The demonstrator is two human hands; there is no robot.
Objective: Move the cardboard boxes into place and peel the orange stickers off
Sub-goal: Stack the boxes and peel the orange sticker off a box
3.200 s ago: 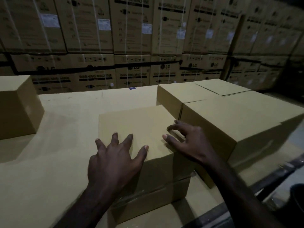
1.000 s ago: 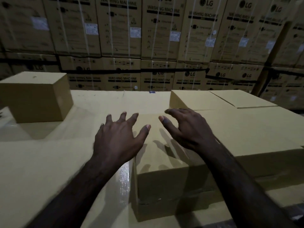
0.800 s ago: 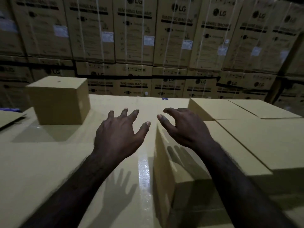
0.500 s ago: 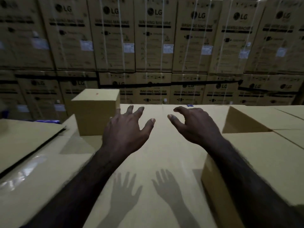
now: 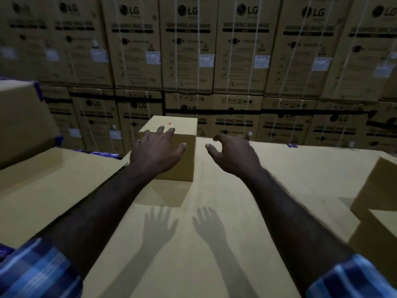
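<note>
A small plain cardboard box [image 5: 184,134] stands at the far middle of a wide cardboard surface [image 5: 214,244]. A tiny orange sticker [image 5: 170,124] sits on its top face. My left hand [image 5: 156,153] is stretched out in front of the box's near face, fingers spread, fingertips at its top front edge; I cannot tell if it touches. My right hand [image 5: 234,155] hovers to the right of the box, fingers curved and apart, holding nothing. At the right edge are the boxes [image 5: 378,211] moved earlier.
A wall of tall strapped washing machine cartons [image 5: 236,50] rises behind the surface. A larger cardboard box [image 5: 21,121] stands at the left on a lower flat sheet [image 5: 43,190]. Shadows of both hands fall on the surface.
My view has swung left, away from the boxes on the right. Both hands left the box they rested on and reached forward to the small box with the sticker.
</note>
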